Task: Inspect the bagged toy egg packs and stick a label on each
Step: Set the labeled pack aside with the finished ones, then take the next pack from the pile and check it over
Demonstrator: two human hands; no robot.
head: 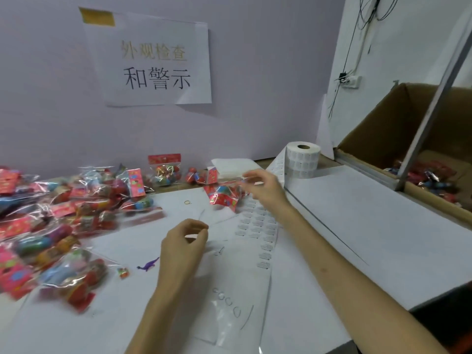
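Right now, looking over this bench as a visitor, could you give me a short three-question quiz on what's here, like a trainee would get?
1. True or false: the label roll stands on end, core hole facing up.
2. The purple toy dinosaur lies: A) inside a box; B) loose on the table near the left hand; C) on top of the roll.
3. Fill in: the big pile of bagged egg packs lies to the person's ____.
Key: 1 true; 2 B; 3 left.
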